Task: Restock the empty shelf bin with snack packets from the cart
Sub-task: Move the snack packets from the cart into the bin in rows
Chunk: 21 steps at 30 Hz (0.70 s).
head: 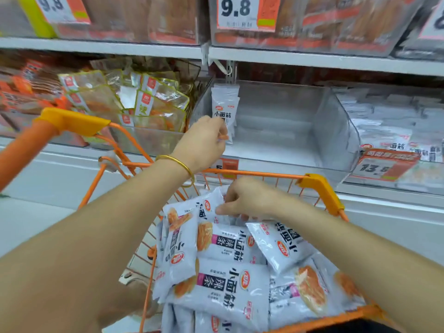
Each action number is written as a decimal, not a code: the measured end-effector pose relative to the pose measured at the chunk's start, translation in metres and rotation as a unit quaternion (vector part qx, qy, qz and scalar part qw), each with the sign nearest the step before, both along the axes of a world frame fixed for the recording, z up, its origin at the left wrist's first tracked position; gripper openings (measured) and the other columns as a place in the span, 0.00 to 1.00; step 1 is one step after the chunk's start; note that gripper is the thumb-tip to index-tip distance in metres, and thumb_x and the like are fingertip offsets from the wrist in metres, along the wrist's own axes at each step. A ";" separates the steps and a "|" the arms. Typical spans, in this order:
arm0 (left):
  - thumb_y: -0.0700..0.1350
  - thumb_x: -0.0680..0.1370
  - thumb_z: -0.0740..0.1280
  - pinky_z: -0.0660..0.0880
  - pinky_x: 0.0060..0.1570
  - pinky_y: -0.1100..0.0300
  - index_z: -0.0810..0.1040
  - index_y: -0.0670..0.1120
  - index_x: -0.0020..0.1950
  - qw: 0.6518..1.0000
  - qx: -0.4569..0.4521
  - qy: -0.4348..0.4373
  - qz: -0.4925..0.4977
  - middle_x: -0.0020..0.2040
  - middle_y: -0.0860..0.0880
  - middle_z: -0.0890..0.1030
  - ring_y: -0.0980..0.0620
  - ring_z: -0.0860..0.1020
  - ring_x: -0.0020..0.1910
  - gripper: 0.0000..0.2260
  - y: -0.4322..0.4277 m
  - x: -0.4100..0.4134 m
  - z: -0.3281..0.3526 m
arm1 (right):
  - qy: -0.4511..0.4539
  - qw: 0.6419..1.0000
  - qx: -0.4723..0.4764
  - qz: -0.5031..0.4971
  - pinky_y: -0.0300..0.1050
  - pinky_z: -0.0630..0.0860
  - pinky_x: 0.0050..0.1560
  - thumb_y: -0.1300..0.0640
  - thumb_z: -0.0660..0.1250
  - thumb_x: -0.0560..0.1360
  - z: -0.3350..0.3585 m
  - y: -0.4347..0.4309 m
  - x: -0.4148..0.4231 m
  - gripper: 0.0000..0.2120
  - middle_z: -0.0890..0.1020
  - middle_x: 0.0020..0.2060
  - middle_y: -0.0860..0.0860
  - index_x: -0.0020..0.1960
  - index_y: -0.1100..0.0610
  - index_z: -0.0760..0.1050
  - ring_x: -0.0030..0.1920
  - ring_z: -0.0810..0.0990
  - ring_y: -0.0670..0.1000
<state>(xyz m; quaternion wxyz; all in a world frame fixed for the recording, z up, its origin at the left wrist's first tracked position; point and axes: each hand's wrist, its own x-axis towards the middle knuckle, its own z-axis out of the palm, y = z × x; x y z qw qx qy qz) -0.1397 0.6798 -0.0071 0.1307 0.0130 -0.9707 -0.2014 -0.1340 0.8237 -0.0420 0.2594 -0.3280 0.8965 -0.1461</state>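
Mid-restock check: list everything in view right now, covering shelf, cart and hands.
shelf bin: one, clear, middle shelf centre, mostly bare
upright packets: a few, white, standing against the bin's left wall
cart packets: many, white with black print, piled in the cart
cart: one, orange wire, in front of the shelf
yellow-edged packets: several, clear, bin to the left
right-bin packets: many, white, bin to the right
price tags: several, white and orange, on bin fronts
bracelet: one, gold, left wrist
left hand: holds the upright packets
right hand: grips one of the cart packets at the cart's far end
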 end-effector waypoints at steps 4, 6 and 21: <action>0.36 0.75 0.63 0.67 0.49 0.64 0.76 0.42 0.55 0.999 0.041 -0.006 0.003 0.53 0.44 0.74 0.47 0.75 0.49 0.10 0.001 0.016 0.005 | 0.092 0.996 -0.015 0.006 0.43 0.61 0.28 0.54 0.68 0.73 -0.011 -0.013 0.006 0.21 0.66 0.25 0.52 0.28 0.58 0.62 0.28 0.68 0.52; 0.38 0.76 0.64 0.67 0.45 0.67 0.77 0.41 0.52 0.998 0.063 -0.007 -0.008 0.49 0.45 0.75 0.50 0.74 0.46 0.07 -0.001 0.019 0.009 | 0.049 0.995 -0.083 -0.028 0.46 0.73 0.32 0.59 0.66 0.75 -0.001 -0.012 0.003 0.13 0.70 0.31 0.55 0.34 0.62 0.68 0.34 0.75 0.56; 0.43 0.77 0.67 0.77 0.51 0.48 0.79 0.37 0.53 0.925 0.374 -0.063 -0.005 0.47 0.41 0.83 0.46 0.80 0.45 0.10 0.000 0.002 0.008 | -0.183 0.880 -0.364 -0.245 0.42 0.80 0.34 0.49 0.66 0.76 0.052 0.021 -0.044 0.12 0.84 0.43 0.56 0.49 0.58 0.75 0.40 0.83 0.51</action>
